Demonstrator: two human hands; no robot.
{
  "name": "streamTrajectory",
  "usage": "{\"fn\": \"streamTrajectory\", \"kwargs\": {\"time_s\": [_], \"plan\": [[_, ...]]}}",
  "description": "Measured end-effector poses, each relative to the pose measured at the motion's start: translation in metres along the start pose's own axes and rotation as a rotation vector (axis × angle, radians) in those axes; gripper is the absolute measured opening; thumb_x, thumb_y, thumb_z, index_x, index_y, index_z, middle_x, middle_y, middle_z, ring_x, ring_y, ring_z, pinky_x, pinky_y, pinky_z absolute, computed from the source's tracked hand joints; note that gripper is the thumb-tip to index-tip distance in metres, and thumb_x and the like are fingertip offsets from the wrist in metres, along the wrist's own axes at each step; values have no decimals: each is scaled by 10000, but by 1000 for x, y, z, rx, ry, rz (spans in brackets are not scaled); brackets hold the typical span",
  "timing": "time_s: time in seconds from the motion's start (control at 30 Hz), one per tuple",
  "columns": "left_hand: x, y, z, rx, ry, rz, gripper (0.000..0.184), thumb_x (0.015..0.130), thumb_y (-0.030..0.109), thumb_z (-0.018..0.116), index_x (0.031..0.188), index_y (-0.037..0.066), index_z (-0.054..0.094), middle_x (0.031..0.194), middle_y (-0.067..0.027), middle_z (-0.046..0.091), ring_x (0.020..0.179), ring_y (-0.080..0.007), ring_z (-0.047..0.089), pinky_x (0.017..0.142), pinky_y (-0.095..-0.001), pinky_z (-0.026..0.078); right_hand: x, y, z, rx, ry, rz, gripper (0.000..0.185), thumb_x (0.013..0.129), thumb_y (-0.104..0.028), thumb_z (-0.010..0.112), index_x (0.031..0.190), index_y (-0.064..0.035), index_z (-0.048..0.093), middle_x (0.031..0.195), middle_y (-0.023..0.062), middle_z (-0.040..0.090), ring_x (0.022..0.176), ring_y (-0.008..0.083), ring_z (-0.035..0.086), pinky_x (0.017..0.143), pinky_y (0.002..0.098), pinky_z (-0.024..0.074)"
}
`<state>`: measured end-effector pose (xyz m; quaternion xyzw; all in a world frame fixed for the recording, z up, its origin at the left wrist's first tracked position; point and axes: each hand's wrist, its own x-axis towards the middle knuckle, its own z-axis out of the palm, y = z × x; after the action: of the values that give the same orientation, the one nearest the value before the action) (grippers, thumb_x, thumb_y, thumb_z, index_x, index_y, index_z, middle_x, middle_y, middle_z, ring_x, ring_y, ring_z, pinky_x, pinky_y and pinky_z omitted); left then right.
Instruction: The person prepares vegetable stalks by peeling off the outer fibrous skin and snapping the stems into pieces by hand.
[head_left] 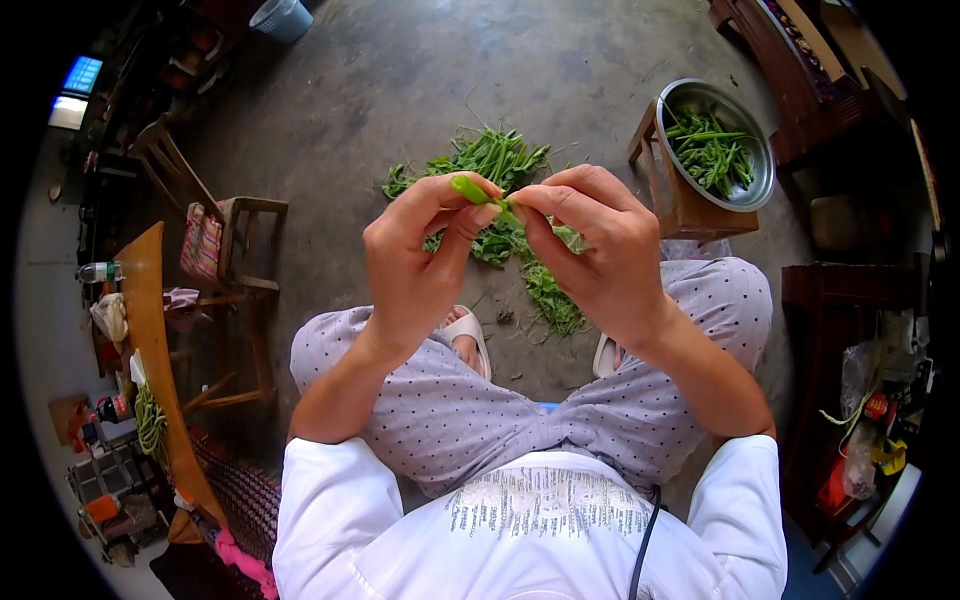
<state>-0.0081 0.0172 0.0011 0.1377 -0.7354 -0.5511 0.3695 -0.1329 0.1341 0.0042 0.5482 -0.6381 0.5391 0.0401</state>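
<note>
Raised above my knees, my left hand (425, 250) pinches a short green stem (467, 188) between thumb and fingers. Close beside it, my right hand (592, 245) is closed at the fingertips on the stem's other end, where a bit of green shows. The fingertips of both hands nearly meet. Below and beyond them, a pile of leafy green stalks (500, 155) lies on the floor, partly hidden by my hands. A looser heap of leaves (552, 300) lies nearer my feet.
At the right, a metal basin (762, 190) of green stems sits on a wooden stool (690, 218). A wooden chair (245, 215) and a table edge (150, 300) are at the left. A bucket (282, 18) stands at the far left on the concrete floor (380, 90).
</note>
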Motion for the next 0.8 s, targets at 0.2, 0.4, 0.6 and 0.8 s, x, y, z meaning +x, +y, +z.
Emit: {"fn": "streamTrajectory", "kwargs": {"time_s": [0.2, 0.4, 0.6, 0.8], "plan": [[1, 2, 0, 99, 18, 91, 96, 821, -29, 648, 914, -32, 623, 888, -78, 664, 783, -108, 637, 700, -235, 531, 5, 0, -6, 97, -118, 184, 168, 776, 19, 659, 935, -28, 682, 844, 77, 633, 715, 141, 623, 615, 237, 496], [5, 9, -7, -67, -20, -29, 86, 870, -34, 586, 954, -39, 604, 929, -80, 651, 851, -116, 624, 745, -231, 516, 6, 6, -8, 302, -118, 289, 98, 796, 15, 636, 891, -7, 646, 811, 88, 617, 736, 185, 616, 654, 290, 507], [6, 11, -7, -210, -100, -122, 114, 909, -5, 542, 1016, -33, 572, 932, -77, 637, 881, -119, 610, 763, -236, 513, 2, 16, 0, 621, -127, 314, 67, 830, -14, 635, 897, -12, 631, 861, 44, 608, 773, 129, 590, 668, 281, 484], [5, 10, -9, -212, -114, -147, 114, 908, 18, 560, 1014, -23, 569, 919, -66, 637, 836, -110, 615, 734, -238, 523, 0, 17, 5, 744, -210, 409, 82, 869, -65, 620, 936, -20, 609, 868, 20, 603, 788, 86, 561, 699, 215, 442]]}}
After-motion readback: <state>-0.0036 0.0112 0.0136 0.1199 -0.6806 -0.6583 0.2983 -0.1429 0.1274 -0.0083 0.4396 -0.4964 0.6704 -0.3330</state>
